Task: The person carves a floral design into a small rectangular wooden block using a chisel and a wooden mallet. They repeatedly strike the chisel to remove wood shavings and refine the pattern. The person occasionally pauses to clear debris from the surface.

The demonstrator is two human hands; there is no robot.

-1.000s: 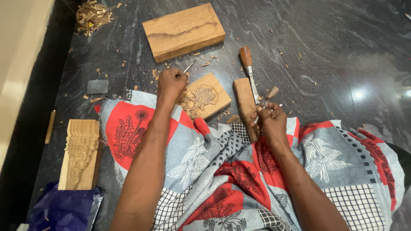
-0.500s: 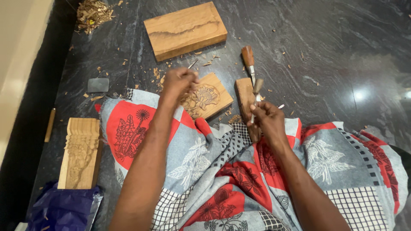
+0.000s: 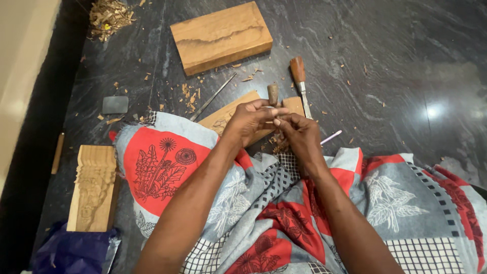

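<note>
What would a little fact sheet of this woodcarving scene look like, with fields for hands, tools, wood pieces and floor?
Left hand: left hand meets the right over the small carved wooden block
Right hand: right hand pinches a thin pale stick
Tools: brown-handled metal chisel; thin metal rod
Wood pieces: large plain rectangular wooden block; tall carved wooden panel
Floor: dark marbled stone floor, wood-shaving pile
Lap: red and grey floral cloth

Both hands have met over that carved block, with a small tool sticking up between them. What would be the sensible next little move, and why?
Probably settle the small wooden-handled tool firmly in the right hand, since the left hand meets it there, fingertips touching, above the carved block, and neither clearly grips it.
</note>
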